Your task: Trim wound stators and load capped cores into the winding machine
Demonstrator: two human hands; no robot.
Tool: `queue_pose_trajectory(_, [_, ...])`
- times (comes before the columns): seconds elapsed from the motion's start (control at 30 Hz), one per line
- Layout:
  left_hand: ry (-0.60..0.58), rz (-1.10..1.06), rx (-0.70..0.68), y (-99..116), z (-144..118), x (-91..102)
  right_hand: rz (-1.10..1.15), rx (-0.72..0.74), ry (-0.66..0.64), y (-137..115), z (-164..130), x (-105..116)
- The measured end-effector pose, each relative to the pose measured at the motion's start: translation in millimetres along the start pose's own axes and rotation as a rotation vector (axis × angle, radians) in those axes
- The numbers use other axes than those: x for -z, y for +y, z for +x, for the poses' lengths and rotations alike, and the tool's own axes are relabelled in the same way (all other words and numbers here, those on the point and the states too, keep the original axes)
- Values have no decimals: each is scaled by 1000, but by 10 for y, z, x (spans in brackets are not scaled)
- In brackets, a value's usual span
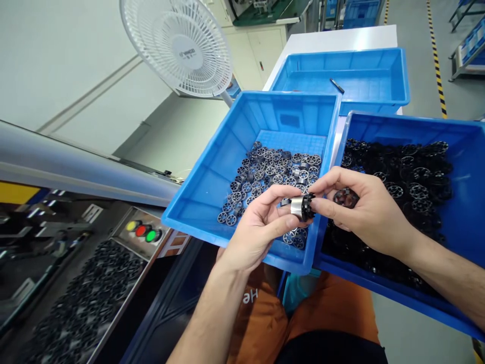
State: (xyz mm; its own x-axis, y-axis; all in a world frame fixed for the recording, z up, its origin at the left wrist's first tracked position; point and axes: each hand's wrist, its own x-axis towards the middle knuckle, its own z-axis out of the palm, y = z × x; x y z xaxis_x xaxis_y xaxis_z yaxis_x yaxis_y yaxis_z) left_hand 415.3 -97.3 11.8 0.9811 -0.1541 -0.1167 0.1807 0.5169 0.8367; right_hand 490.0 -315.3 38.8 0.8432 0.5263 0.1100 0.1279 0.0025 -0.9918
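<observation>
Between left fingers and right fingers, both pinching: silver cylinder, black toothed end rightward.

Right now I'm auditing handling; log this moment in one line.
left hand: holding silver-and-black cylindrical part; right hand: touching its black end, also holding dark round part; nearby: blue bin, spoked round parts

A plain, pale wall occupies the upper left. A white fan with a circular grille is positioned left of a cream cabinet, which is topped by a green work surface. The white table shows a bright light reflection. Beyond it, the smooth grey floor bears black-and-yellow striped marking lines. A rack stands at the right edge.
</observation>
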Motion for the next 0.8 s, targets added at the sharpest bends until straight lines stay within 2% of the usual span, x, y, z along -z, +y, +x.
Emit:
queue_pose_trajectory(0.13, [26,6,-19,18,-2,-12,-17,25,13,-2,-15,-8])
queue_pose_trajectory(0.33, [53,14,28,44,-18,-31,-230,247,99,-24,-99,-8])
queue_pose_trajectory(0.6, [9,35,49,39,-30,-21,-311,575,34,-21,-127,26])
queue_pose_trajectory(0.8, [-16,47,56,36,-38,7,-443,678,18,-65,-149,100])
